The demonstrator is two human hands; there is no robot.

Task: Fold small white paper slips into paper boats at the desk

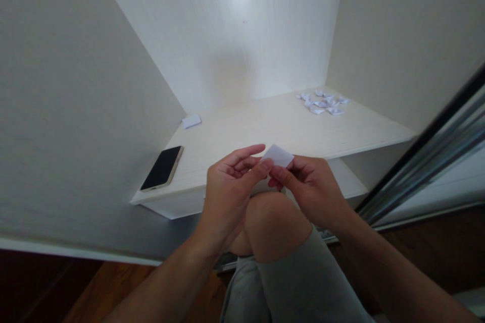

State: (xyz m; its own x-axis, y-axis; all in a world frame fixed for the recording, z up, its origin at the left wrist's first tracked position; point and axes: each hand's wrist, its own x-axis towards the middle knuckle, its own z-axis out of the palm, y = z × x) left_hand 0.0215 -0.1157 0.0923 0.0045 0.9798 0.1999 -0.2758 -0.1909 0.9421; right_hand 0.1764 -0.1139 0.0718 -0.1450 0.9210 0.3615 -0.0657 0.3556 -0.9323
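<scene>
A small folded piece of white paper [279, 155] is held above my knee, one corner pointing up. My left hand [237, 176] pinches its lower left edge with the thumb, while the index finger stretches out beside it. On the other side, my right hand [308, 181] grips the paper's lower right part between thumb and fingers. The two thumb tips are close together at its bottom edge. Fingers behind the paper are partly hidden.
On the white shelf [242, 126] lie several small folded paper pieces [322, 102] at the back right. A stack of white paper [191, 121] sits at the back left, and a phone [162, 167] at the front left. Walls enclose both sides; a metal-edged sliding door [424, 156] stands right.
</scene>
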